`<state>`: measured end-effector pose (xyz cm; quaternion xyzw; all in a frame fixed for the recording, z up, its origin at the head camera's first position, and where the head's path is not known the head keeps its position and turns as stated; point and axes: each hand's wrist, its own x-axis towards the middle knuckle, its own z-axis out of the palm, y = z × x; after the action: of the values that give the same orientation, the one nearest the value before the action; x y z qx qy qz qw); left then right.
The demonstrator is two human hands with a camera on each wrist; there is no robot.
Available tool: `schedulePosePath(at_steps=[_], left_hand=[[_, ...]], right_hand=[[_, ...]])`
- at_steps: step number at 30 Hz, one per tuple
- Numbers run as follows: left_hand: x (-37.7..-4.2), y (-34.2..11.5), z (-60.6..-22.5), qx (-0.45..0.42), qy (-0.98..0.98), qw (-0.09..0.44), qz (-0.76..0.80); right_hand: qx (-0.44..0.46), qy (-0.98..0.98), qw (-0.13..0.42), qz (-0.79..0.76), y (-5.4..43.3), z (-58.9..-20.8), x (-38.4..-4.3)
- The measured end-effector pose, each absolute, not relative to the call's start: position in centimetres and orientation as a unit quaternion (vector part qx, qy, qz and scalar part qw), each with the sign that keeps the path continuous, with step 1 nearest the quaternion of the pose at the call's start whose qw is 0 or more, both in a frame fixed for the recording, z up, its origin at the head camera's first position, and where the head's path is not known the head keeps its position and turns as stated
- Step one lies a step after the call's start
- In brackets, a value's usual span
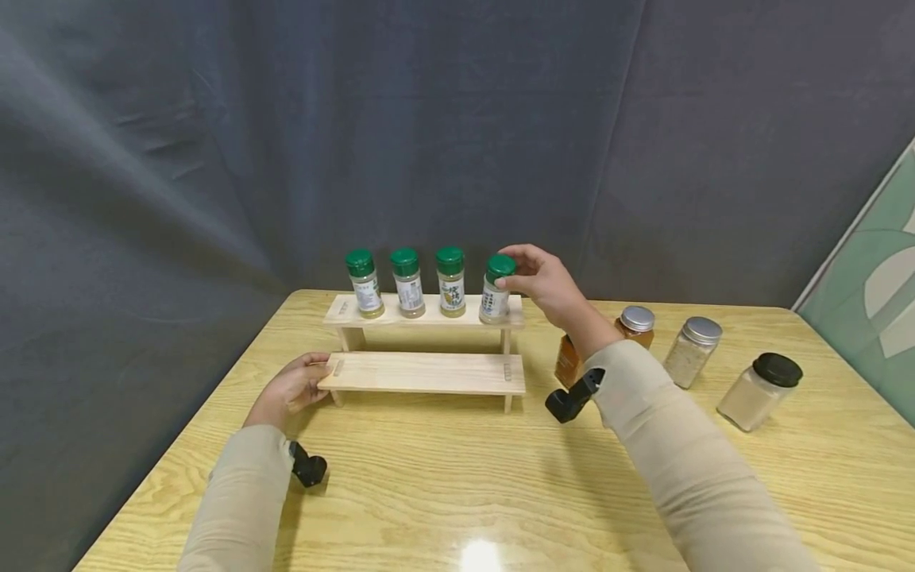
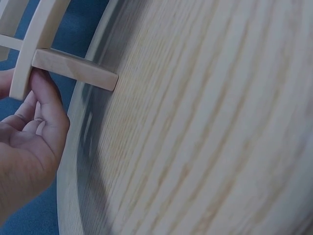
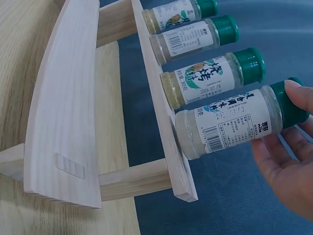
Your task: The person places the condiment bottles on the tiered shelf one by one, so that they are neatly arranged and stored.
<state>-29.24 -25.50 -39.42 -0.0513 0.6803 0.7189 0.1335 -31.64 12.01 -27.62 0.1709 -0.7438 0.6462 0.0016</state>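
Observation:
A two-tier wooden rack (image 1: 422, 373) stands on the table, its lower shelf bare. Three green-capped spice jars (image 1: 451, 282) stand in a row on the upper shelf (image 3: 181, 183). At that shelf's right end my right hand (image 1: 541, 282) grips a fourth spice jar (image 3: 227, 122) by its green cap, thumb on one side and fingers on the other. The base of this jar is right at the shelf's surface. My left hand (image 1: 295, 387) pinches the left end of the lower shelf, with the thumb above and fingers beneath, beside a short leg (image 2: 73, 68).
Right of the rack are two jars of orange-brown contents, one silver-lidded (image 1: 636, 324) and one partly behind my forearm. Farther right stand another silver-lidded jar (image 1: 692, 353) and a black-lidded jar (image 1: 759, 391). A dark curtain (image 1: 457, 143) hangs behind the table.

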Motion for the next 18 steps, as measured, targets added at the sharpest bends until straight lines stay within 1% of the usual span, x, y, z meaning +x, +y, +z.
schedulePosePath(at_steps=[5, 18], left_hand=[[-29.1, -25.4, -39.3, -0.051, 0.678, 0.131, 0.722], [-29.0, -25.3, -39.0, -0.053, 0.677, 0.128, 0.722]], right_hand=[[0.164, -0.745, -0.004, 0.647, 11.7, -27.6, -32.1], [0.144, -0.769, 0.007, 0.622, 11.4, -27.7, -33.3]])
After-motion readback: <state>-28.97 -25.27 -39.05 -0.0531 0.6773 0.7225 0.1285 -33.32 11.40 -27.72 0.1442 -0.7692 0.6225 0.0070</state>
